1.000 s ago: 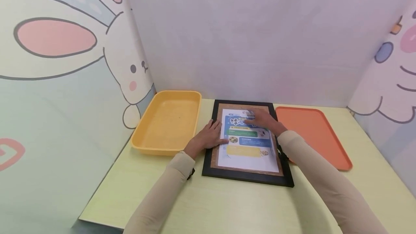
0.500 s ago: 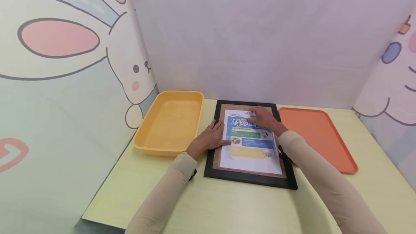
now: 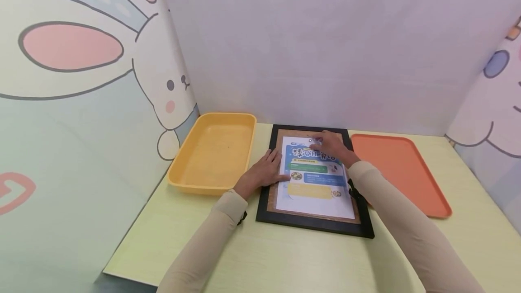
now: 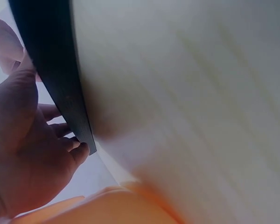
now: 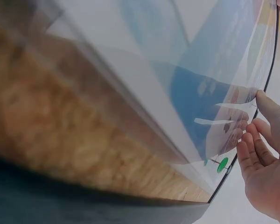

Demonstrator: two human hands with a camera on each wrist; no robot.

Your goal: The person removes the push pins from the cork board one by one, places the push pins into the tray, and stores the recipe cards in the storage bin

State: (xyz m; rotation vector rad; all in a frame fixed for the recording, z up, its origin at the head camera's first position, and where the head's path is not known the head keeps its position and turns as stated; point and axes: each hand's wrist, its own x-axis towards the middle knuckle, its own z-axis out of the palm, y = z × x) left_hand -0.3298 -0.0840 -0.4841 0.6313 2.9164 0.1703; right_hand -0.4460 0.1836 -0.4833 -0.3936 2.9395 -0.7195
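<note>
A black-framed cork board point(image 3: 308, 226) lies on the table, bearing a printed poster point(image 3: 305, 205). A clear plastic sheet point(image 5: 224, 100) covers the poster in the right wrist view. My left hand point(image 3: 263, 171) rests across the board's left edge, fingers extended, thumb over the poster. In the left wrist view its fingertips lie along the black frame point(image 4: 67, 79). Up at the poster's top, my right hand point(image 3: 331, 144) touches the sheet with thumb and fingers apart. Just beside those fingers is a green pushpin point(image 5: 222, 164). Exactly what the fingertips press is partly hidden.
A yellow tray point(image 3: 215, 184) stands left of the board, close to the left hand. On the right, an orange tray point(image 3: 395, 166) lies flat, partly behind the right forearm. A pale wall rises behind the table point(image 3: 309, 261).
My right hand has shifted slightly up along the top of the poster, its thumb and index finger a little different. The left hand stays put. The head view has turned slightly.
</note>
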